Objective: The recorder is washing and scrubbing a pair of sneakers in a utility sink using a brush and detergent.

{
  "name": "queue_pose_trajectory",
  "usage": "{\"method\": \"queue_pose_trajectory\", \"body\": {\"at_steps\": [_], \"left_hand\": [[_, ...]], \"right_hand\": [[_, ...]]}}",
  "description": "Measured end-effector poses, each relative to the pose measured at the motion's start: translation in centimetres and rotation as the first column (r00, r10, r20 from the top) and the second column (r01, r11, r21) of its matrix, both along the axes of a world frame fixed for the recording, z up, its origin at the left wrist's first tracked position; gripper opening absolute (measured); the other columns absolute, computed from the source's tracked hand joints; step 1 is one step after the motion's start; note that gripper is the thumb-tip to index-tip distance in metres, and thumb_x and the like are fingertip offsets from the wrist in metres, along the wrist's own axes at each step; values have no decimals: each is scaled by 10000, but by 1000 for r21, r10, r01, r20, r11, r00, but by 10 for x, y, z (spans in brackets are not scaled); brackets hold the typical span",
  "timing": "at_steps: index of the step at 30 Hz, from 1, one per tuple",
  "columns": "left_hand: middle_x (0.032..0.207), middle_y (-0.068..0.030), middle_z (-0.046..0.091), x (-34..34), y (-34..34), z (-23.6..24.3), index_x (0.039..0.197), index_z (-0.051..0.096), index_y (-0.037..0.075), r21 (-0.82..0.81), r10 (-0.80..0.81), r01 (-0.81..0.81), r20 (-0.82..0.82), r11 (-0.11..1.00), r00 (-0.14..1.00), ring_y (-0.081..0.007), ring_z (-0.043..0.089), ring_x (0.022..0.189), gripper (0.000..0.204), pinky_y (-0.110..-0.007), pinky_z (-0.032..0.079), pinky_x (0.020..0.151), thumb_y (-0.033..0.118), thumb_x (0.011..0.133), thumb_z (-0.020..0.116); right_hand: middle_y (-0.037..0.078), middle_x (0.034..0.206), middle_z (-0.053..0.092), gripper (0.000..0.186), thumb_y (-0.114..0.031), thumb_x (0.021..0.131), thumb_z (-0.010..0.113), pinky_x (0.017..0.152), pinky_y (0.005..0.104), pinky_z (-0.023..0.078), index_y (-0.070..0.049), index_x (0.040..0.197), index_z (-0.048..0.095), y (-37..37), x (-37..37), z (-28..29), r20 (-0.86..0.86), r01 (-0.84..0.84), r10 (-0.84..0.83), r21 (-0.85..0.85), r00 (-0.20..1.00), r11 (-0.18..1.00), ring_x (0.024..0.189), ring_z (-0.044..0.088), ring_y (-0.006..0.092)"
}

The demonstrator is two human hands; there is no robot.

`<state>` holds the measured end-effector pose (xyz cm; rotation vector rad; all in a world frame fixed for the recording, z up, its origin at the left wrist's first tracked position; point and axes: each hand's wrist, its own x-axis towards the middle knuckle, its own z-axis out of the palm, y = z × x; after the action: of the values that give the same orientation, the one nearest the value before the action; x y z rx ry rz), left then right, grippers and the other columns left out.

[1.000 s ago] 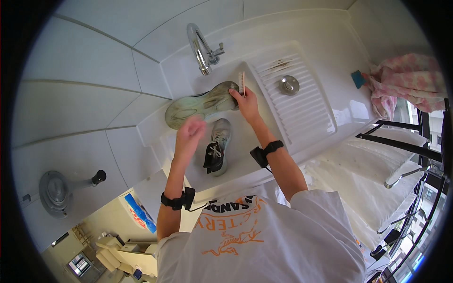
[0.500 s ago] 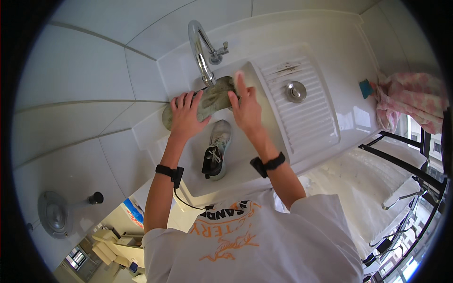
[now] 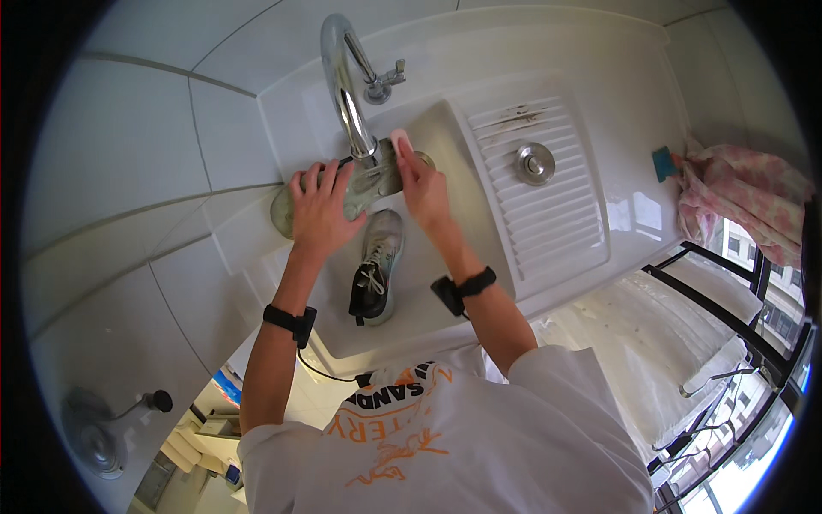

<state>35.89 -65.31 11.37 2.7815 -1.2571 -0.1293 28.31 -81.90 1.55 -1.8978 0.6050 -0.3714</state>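
A shoe lies on its side or sole up at the back left of the sink basin, its greyish-green sole facing up. My left hand is closed over it, fingers on the far edge and thumb on the near side. In my right hand is a pink brush, pressed to the shoe's right end; its bristles are hidden. Just above the shoe hangs the chrome faucet spout. A second shoe, grey and black with pale laces, rests in the basin nearer me, touched by neither hand.
To the right of the basin is a ribbed washboard with a round metal drain cap and dark smears near its far edge. A pink-and-white cloth and a teal sponge sit at the far right. White tiled walls border the left.
The brush and my right hand have shifted left along the sole, and the brush now shows more clearly. My left hand keeps its hold. The whole view has shifted slightly.
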Motion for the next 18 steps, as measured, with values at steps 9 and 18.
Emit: {"method": "queue_pose_trajectory", "body": {"at_steps": [9, 18], "left_hand": [[1273, -74, 522, -1, -7, 4, 1315, 512, 83, 15, 5, -5, -5, 1000, 1000, -307, 418, 1225, 774, -518, 271, 1064, 332, 646, 811], [1303, -64, 517, -2, -8, 4, 1311, 502, 64, 14, 9, -9, -9, 1000, 1000, -287, 416, 1239, 778, -503, 268, 1069, 328, 650, 818]], "right_hand": [[215, 748, 613, 409, -195, 947, 573, 606, 443, 488, -189, 1356, 558, -9, 5, 23, -200, 19, 22, 201, 980, 979, 663, 638, 371], [159, 733, 663, 420, -202, 952, 582, 568, 415, 500, -219, 1372, 560, 17, -21, 15, -32, -9, 13, 102, 999, 995, 597, 624, 344]]}}
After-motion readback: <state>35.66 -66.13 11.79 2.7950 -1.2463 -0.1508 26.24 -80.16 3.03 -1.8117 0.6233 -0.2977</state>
